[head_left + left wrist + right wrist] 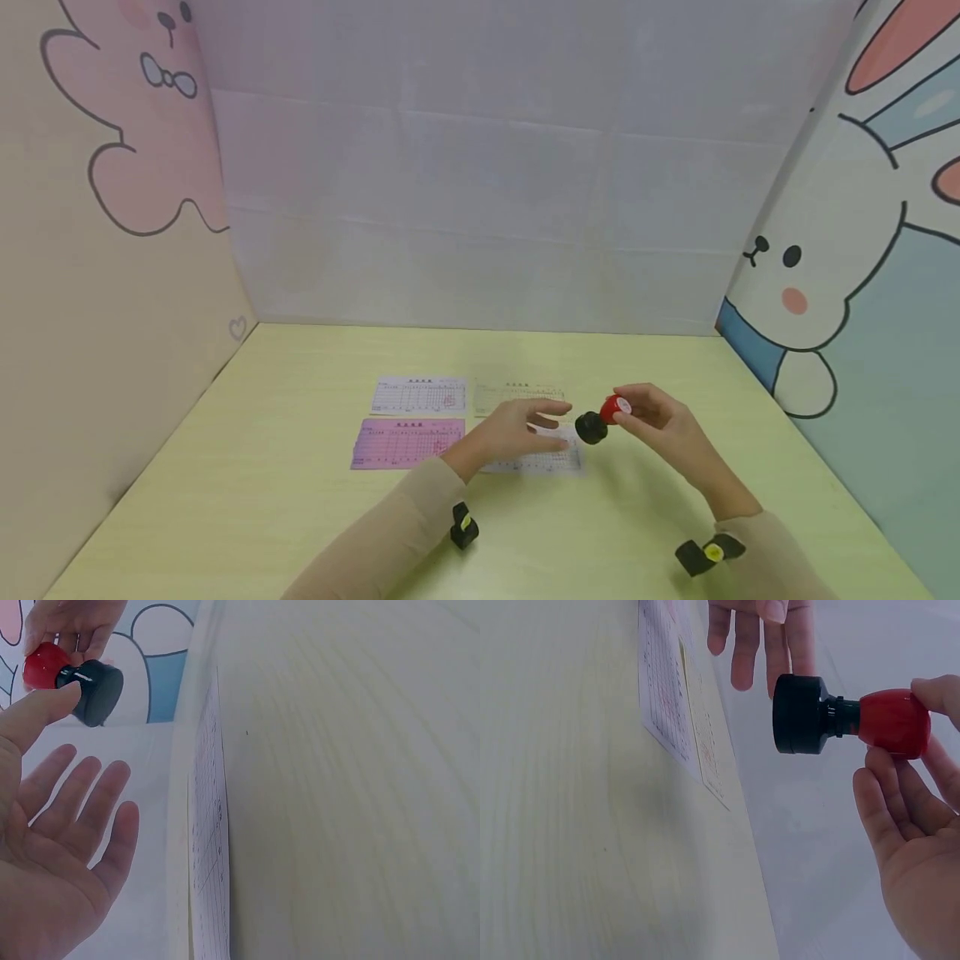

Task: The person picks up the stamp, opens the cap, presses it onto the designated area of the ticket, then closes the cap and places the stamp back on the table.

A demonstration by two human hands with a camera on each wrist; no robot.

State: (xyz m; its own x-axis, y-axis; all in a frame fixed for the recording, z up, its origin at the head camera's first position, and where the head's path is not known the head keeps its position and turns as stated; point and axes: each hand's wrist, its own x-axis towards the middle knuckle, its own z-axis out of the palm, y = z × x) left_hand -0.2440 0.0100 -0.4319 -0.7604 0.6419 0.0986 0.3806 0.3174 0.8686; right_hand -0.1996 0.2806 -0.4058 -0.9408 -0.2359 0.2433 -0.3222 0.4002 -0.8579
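Note:
Held in the air over the table is a stamp (591,427) with a red rounded handle (892,724) and a black round end (799,712). My right hand (663,425) pinches the red handle between thumb and fingers. The black end points left, toward my left hand (517,429). That hand is apart from the stamp, its fingers extended and slightly bent, with nothing held. In the left wrist view its thumb overlaps the stamp's outline. Below the left hand lies a white printed form (566,457), partly hidden by it.
Three more kinds of printed slips lie nearby: a white one (412,393) with a red mark, a pale yellow one (498,396), and a pink stack (408,443). The light wooden table (247,467) meets walls at the back and sides. Each wrist wears a black strap.

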